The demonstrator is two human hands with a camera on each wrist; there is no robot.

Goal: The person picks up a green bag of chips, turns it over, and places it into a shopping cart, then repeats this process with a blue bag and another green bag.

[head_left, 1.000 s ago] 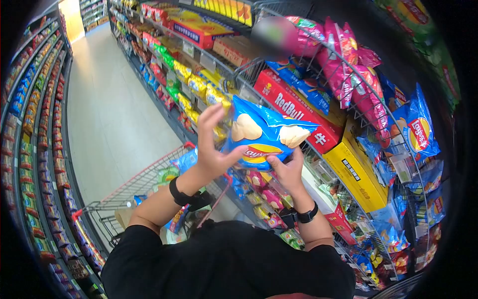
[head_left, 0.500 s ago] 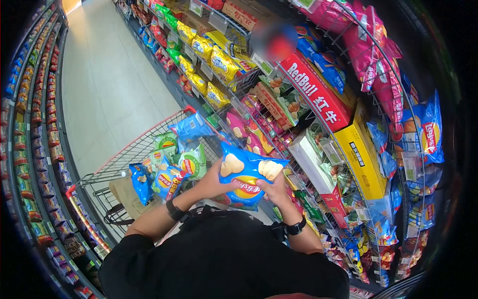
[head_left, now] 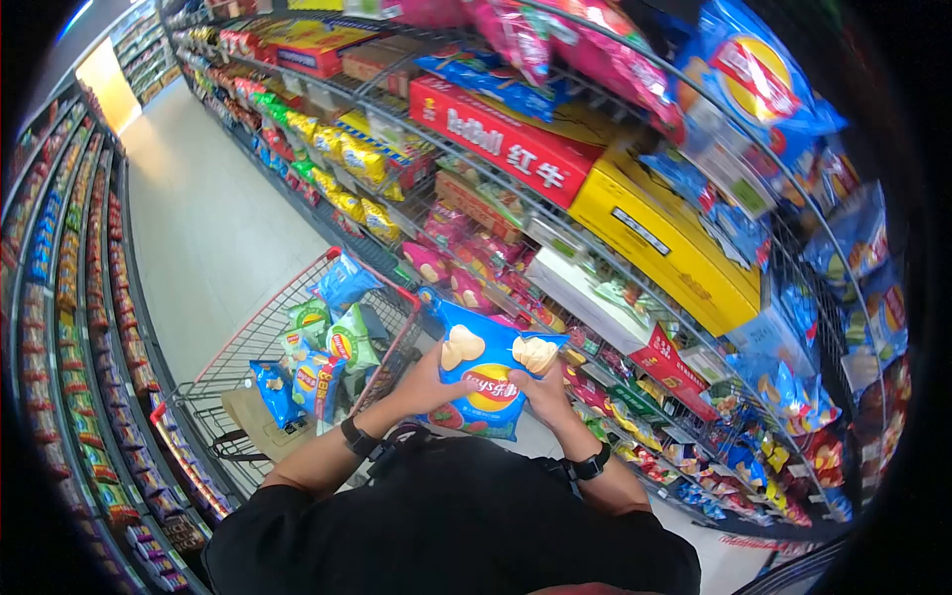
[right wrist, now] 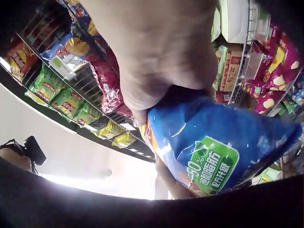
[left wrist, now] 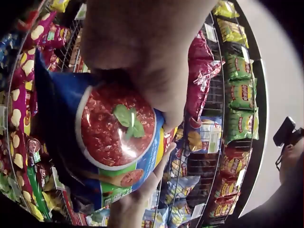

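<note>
Okay, the wire snack shelving (head_left: 560, 223) is running along the right side of the aisle, with the red RedBull carton (head_left: 496, 134) and the yellow carton (head_left: 664, 243) sitting on it. The red-rimmed shopping cart (head_left: 332, 252) is standing left of the shelving, carrying a blue snack bag (head_left: 345, 283), a green Lay's bag (head_left: 349, 340) and others. The blue Lay's chip bag (head_left: 491, 382) is hanging in front of the torso, outside the cart, its logo side facing up. Left hand (head_left: 426, 382) is gripping one side, right hand (head_left: 545, 392) is gripping the other; both are clamping on the bag, thumbs lying over the front, most other fingers hiding behind. Step in hand: seemingly holding the bag up and viewing its front. Next move is probably calling for keeping both sides supported and easing the squeeze, the thin film likely denting under hard pressure.
</note>
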